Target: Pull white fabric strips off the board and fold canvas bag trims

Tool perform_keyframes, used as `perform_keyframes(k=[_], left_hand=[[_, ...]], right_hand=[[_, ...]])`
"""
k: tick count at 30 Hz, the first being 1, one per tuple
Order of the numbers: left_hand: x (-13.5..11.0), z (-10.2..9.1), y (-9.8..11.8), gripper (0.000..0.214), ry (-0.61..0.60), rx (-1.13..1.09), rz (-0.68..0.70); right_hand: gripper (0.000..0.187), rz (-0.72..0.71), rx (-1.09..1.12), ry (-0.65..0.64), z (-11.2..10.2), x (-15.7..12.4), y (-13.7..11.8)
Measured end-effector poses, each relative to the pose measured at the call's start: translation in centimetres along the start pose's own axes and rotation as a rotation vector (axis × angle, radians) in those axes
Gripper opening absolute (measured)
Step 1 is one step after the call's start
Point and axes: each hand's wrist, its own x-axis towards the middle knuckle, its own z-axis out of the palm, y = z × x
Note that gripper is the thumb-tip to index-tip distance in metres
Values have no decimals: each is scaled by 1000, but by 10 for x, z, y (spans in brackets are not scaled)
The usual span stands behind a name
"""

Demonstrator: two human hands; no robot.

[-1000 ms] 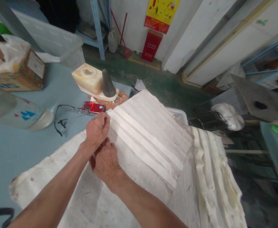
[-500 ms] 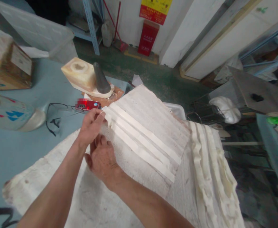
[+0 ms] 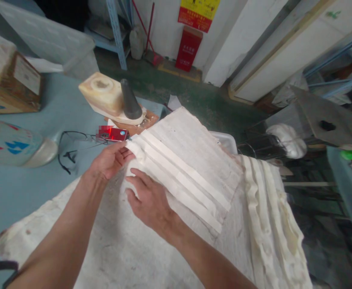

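Several soft, flat white strips lie side by side across a pale board [image 3: 194, 144]. My left hand [image 3: 111, 159] is at the upper left end of the nearest white strip [image 3: 178, 192], with its fingers closed on that end, which is lifted and curled. Just to the right and nearer to me, my right hand [image 3: 151, 202] is open, its fingers apart and bent over the near edge of the same strip. Nothing shows in it. Under the board spreads a larger whitish cloth-like sheet [image 3: 109, 245]. More wavy cream strips [image 3: 258, 200] lie on the right.
Left of my hands are eyeglasses [image 3: 70, 150], a red device [image 3: 114, 133] and a clear bottle [image 3: 13, 140] lying on its side. A yellowish block [image 3: 100, 94] and a dark grey cone [image 3: 130, 100] stand behind. A cardboard box [image 3: 16, 86] is at far left.
My right hand has moved right, away from my left hand, and its fingers have spread. My left hand has shifted slightly down and left, and the strip's end is now curled up.
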Motion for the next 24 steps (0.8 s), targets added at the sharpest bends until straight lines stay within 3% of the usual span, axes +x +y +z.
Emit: perform_keyframes(k=[2,5,11,16,20,24], left_hand=[[2,0,-2,28,-7,-21,21],[0,-3,-7,23,-21,-39,70],[-9,-3,-18,11,-50,-50,211],[-11,0,-25,17,-57,-80,311],[-12,1,-28,21,-70,-88,336],[-12,1,-28,23,-81,-85,344]], right_hand=[[27,139,103,65,-22,14,10],[38,197,142,65,-49,55,33],[40,57,287,-335,-53,132,61],[18,-8,280,-596,-57,153,65],[1,-55,192,-690,-66,167,63],[11,-110,66,-708,-67,175,55]])
